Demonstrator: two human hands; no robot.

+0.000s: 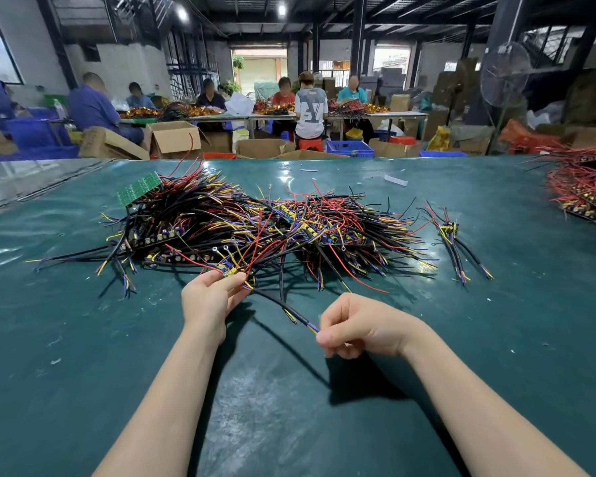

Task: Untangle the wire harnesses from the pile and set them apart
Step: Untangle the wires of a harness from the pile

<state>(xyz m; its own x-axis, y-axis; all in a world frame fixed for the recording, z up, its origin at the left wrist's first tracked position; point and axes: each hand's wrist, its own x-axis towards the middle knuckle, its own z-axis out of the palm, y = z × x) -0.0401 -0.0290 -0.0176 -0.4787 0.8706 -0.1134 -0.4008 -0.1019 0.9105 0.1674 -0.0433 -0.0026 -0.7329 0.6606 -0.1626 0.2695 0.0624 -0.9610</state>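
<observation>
A big tangled pile of wire harnesses with black, red, yellow and blue leads lies across the middle of the green table. At its near edge my left hand pinches the small board end of one harness, whose red leads still run into the pile. From that end a black cable slopes down to my right hand, which pinches its blue and yellow tip. One separated harness lies alone to the right of the pile.
A green circuit board sticks out at the pile's far left. Another heap of red-wired boards sits at the table's right edge. Paper scraps lie near the far edge. Beyond it, people sit working among cardboard boxes and blue crates.
</observation>
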